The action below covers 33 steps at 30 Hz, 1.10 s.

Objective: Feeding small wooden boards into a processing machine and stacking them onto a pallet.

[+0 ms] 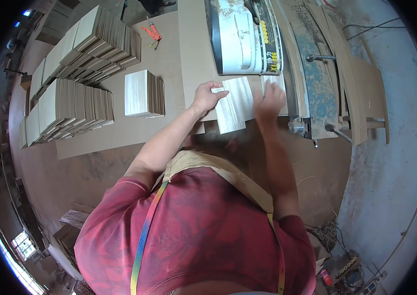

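My left hand [207, 98] is closed on the left edge of a few thin, pale wood-grain panels [233, 110], thumb on top. The panels lie fanned and overlap each other at the table's near edge. Just right of them is my right hand [270, 101], smeared by motion, so its fingers and anything in them cannot be made out. Beyond that hand, a narrow pale strip [269, 78] shows against the front of a white and black machine [240, 42].
Left of my hands stands a small stack of panels [137, 93]; larger stacks [78, 101] fill the far left. Red-handled pliers [153, 33] lie on the cardboard-covered table [169, 64]. A worn blue-green metal machine [314, 73] with protruding handles stands to the right, beside loose boards [353, 78].
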Tool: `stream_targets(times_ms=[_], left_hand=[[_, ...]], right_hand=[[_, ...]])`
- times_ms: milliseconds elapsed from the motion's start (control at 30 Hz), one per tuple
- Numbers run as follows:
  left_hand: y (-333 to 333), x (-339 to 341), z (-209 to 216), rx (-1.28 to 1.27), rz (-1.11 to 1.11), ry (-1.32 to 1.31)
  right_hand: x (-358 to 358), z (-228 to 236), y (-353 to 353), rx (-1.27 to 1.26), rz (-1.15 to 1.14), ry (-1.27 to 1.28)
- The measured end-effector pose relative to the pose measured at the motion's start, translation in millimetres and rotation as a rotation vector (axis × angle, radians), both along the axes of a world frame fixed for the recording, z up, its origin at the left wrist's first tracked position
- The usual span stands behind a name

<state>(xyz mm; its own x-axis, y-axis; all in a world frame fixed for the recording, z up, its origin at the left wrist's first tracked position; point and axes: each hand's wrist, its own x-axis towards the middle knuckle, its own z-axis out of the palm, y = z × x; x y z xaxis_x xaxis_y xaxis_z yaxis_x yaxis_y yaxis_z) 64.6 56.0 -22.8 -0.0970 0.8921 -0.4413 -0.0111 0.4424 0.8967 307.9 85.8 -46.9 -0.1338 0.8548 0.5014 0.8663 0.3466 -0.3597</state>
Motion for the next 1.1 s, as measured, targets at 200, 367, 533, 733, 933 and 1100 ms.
stream_targets(times_ms=[200, 367, 533, 733, 933, 1100], left_hand=[[11, -2, -3, -0.004, -0.12, 0.046], [2, -40, -15, 0.015, 0.019, -0.234], [-12, -58, -14, 0.0, -0.129, -0.308], [0, -36, 32, -0.121, -0.283, -0.026], [-8, -26, 15, -0.087, -0.128, -0.177], [1, -16, 10, -0.013, -0.127, -0.474]], right_hand=[[-26, 18, -84, -0.058, 0.068, -0.039], [16, 10, -91, -0.092, -0.032, -0.158], [27, 2, -41, -0.021, -0.108, -0.214], [-5, 7, 24, -0.003, -0.187, -0.089], [-47, 39, -85, -0.248, 0.221, -0.017], [-42, 25, -92, -0.161, 0.122, 0.037]])
